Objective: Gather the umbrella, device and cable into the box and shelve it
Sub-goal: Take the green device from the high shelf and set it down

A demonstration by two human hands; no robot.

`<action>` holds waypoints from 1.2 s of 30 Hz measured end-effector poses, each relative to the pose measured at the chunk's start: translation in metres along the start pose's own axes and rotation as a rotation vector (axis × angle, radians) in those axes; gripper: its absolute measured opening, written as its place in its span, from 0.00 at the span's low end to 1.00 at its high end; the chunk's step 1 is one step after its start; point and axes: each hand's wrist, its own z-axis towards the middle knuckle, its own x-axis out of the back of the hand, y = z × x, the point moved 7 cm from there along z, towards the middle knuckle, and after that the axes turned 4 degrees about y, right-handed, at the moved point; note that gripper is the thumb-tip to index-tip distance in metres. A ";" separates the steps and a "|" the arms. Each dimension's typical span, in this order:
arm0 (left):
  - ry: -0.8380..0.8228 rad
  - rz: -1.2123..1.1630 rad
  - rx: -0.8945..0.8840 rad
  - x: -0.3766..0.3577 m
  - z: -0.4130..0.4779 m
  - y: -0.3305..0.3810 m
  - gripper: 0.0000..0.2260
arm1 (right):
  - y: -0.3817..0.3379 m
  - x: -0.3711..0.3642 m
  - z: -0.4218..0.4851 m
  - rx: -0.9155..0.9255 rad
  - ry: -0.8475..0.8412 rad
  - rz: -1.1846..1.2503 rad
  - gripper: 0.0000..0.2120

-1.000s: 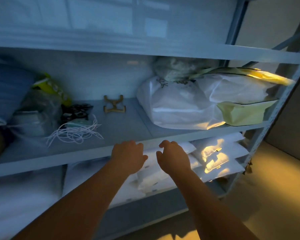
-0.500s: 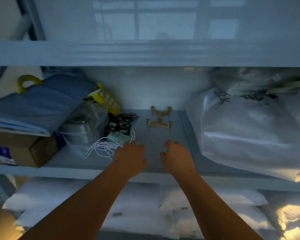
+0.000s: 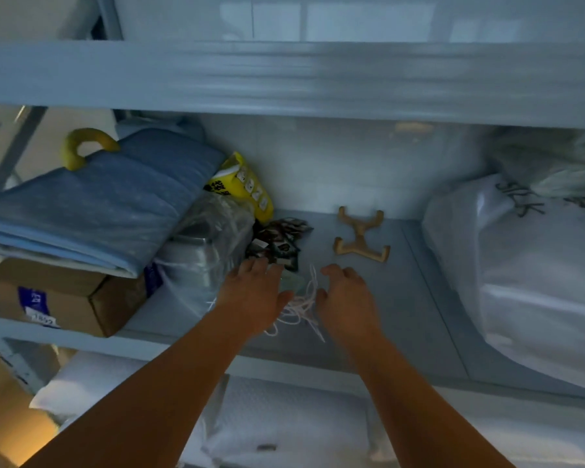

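Head view: thin white cable [image 3: 301,310], loosely tangled, lies between left hand [image 3: 254,293], fingers straight, and right hand [image 3: 347,297], loosely curled, apparently empty.

Grey metal shelving [image 3: 284,79] in dim bluish light, warm glow on floor [image 3: 0,417].

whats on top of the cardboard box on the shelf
A folded blue blanket lies on the cardboard box, a yellow curved handle showing beyond it. The box's contents are hidden.
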 end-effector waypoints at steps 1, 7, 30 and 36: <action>0.003 -0.022 -0.011 -0.001 0.008 -0.008 0.26 | -0.006 -0.004 0.005 -0.009 0.007 -0.005 0.17; -0.029 -0.090 -0.144 -0.009 0.056 -0.031 0.23 | -0.020 -0.021 0.030 -0.081 0.069 -0.021 0.17; -0.475 -0.087 -0.450 -0.081 0.119 -0.008 0.26 | 0.020 -0.031 0.078 -0.130 0.088 0.016 0.15; -0.436 -0.156 -0.409 -0.073 0.116 -0.011 0.16 | 0.018 -0.033 0.078 -0.126 0.073 0.056 0.15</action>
